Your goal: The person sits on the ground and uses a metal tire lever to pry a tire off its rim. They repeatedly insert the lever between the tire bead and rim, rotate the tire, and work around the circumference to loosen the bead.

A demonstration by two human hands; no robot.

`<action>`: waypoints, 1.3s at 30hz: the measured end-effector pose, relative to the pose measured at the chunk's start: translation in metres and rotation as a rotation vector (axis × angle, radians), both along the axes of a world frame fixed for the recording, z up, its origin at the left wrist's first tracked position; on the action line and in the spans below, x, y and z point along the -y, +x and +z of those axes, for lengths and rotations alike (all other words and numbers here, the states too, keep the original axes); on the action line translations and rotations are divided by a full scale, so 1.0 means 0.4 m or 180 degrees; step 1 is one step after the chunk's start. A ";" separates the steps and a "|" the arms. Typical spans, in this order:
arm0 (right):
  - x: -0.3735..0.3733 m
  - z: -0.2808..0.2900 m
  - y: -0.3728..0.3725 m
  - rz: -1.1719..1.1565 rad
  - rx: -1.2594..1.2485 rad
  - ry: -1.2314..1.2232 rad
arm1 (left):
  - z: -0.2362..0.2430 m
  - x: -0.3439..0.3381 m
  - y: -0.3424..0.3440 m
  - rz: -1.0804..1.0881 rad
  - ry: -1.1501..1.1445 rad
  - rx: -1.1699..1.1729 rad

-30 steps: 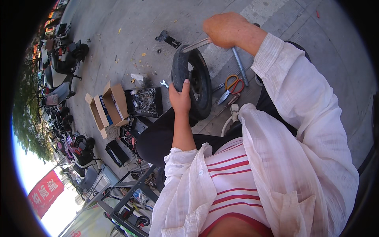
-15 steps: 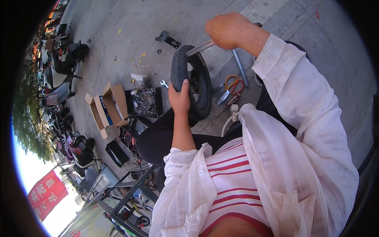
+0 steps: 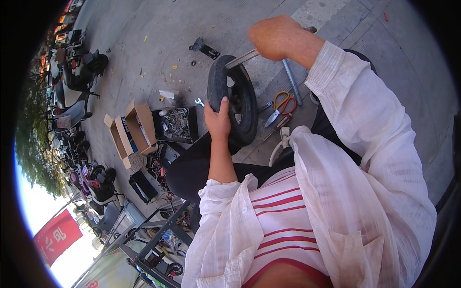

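A black wheel [image 3: 247,126] with a rubber tyre [image 3: 215,81] stands upright between my arms, leaning by my dark-trousered leg. My left hand [image 3: 218,120] is closed on the tyre's near left part, its thumb lying along the tread. My right hand [image 3: 283,39] is a fist round a metal tyre lever [image 3: 246,58]. The lever's flat end meets the tyre at the top, by the rim edge; whether it sits under the bead I cannot tell. Its other end pokes out beyond my wrist.
Right of the wheel lie scissors [image 3: 272,118] with orange and red handles, a screwdriver [image 3: 282,124] and a metal tube [image 3: 292,82]. To the left are a wrench [image 3: 199,102], a black tray [image 3: 192,126] of small parts and an open cardboard box [image 3: 140,126]. Scooters [image 3: 72,98] stand farther left.
My right hand and the lever have shifted very slightly left. My left hand and the wheel hold almost still. The red banner in the background has swung into a different shape.
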State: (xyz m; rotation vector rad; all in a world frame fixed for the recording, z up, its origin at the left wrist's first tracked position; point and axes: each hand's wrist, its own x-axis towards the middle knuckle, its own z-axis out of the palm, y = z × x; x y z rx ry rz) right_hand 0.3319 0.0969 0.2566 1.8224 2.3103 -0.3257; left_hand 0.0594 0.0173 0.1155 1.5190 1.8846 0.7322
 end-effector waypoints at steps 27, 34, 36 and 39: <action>0.002 0.018 -0.001 0.0051 -0.0344 -0.0024 | 0.022 0.001 0.016 -0.0148 0.0904 -0.0226; 0.023 0.040 0.012 0.0309 -0.1596 -0.1045 | 0.038 0.005 0.049 -0.0419 0.1733 -0.0135; 0.028 0.017 0.009 0.0414 -0.1619 -0.1146 | 0.035 0.001 0.044 -0.0759 0.1808 -0.0188; 0.032 0.001 -0.006 0.0517 -0.1441 -0.1163 | 0.020 0.009 0.034 -0.0852 0.1795 -0.0382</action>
